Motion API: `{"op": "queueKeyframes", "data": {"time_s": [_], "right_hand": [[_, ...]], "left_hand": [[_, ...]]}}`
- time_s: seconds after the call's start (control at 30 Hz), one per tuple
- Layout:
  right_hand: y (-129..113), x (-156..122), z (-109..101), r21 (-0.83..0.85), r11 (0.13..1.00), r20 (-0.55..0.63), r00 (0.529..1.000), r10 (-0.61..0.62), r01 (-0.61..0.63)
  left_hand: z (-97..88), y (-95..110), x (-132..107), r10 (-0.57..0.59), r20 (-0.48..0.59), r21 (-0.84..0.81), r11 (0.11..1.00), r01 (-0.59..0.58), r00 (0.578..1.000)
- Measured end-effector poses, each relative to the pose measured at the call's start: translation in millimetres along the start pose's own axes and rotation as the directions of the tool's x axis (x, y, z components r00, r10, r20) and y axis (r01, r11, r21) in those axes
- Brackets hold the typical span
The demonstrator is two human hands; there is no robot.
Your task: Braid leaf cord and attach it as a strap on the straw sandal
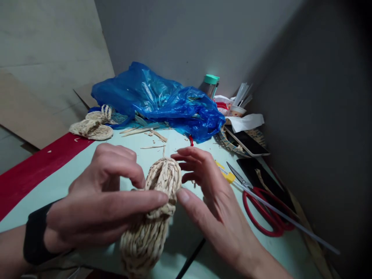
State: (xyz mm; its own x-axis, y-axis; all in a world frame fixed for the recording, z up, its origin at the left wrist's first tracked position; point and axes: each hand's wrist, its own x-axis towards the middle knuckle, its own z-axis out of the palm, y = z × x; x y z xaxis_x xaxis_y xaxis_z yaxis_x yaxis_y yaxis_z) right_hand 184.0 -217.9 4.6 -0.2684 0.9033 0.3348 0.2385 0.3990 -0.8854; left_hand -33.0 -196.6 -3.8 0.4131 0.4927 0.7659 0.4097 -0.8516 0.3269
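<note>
My left hand (101, 201), with a dark band at the wrist, grips a small woven straw slipper (145, 240). Its thumb presses across the top of the slipper, just above the opening of the braided toe part. The toe points away from me, and a thin loose strand stands up from its tip. On the other side, my right hand (215, 201) is open, with fingers curved and apart around the toe. Its thumb tip is at the slipper's edge; whether it touches is hard to tell.
Behind lie a blue plastic bag (162, 97), straw scraps (142, 130) and woven straw slippers (93, 126). To the right are red-handled scissors (261, 213), a yellow tool (225, 173), a long clear stick (290, 221), a phone (247, 141) and a green-lidded bottle (210, 85).
</note>
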Motion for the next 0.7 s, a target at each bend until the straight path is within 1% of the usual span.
{"op": "queueKeyframes", "data": {"time_s": [0.07, 0.1, 0.17, 0.23, 0.3, 0.37, 0.43, 0.5, 0.6, 0.63, 0.7], "right_hand": [[0.2, 1.6, -0.7, 0.212, 0.969, 0.122, 0.987, 0.104, -0.128], [0.9, 2.1, -1.0, 0.294, 0.938, 0.182, 0.974, 0.135, -0.185], [3.5, 2.9, -2.0, 0.399, 0.882, 0.255, 0.954, 0.156, -0.250], [6.9, 3.6, -3.2, 0.427, 0.868, 0.258, 0.954, 0.153, -0.255], [8.9, 4.6, -4.2, 0.379, 0.900, 0.223, 0.965, 0.138, -0.216], [7.9, 6.1, -5.0, 0.270, 0.954, 0.164, 0.983, 0.086, -0.128], [4.4, 8.0, -5.4, 0.154, 0.988, 0.113, 0.994, 0.008, -0.026], [-0.1, 10.1, -5.4, 0.081, 0.996, 0.104, 0.993, -0.055, 0.047], [-5.3, 12.3, -2.6, -0.017, 0.994, 0.099, 0.989, -0.107, 0.109], [-6.1, 12.5, -0.8, -0.057, 0.990, 0.079, 0.989, -0.128, 0.133], [-6.4, 12.3, 3.7, -0.143, 0.971, 0.018, 0.981, -0.191, 0.192]], "left_hand": [[2.2, -1.5, 6.2, 0.137, -0.093, -0.052, 0.988, -0.142, 0.986], [3.1, -1.9, 9.0, 0.165, -0.117, -0.092, 0.980, -0.176, 0.979], [4.3, -1.5, 13.6, 0.138, -0.127, -0.194, 0.968, -0.161, 0.982], [4.6, 0.3, 16.4, 0.097, -0.120, -0.287, 0.949, -0.129, 0.988], [4.1, 1.8, 17.3, 0.048, -0.092, -0.382, 0.921, -0.079, 0.995], [3.7, 0.8, 16.6, -0.056, -0.017, -0.492, 0.869, 0.040, 0.998], [4.0, -4.2, 15.7, -0.182, 0.081, -0.597, 0.779, 0.194, 0.980], [5.3, -12.0, 15.6, -0.267, 0.160, -0.659, 0.688, 0.304, 0.950], [7.6, -22.1, 17.8, -0.322, 0.217, -0.696, 0.611, 0.377, 0.922], [8.0, -23.6, 18.8, -0.329, 0.228, -0.700, 0.599, 0.389, 0.917], [7.8, -23.9, 20.6, -0.339, 0.248, -0.686, 0.600, 0.411, 0.908]]}}
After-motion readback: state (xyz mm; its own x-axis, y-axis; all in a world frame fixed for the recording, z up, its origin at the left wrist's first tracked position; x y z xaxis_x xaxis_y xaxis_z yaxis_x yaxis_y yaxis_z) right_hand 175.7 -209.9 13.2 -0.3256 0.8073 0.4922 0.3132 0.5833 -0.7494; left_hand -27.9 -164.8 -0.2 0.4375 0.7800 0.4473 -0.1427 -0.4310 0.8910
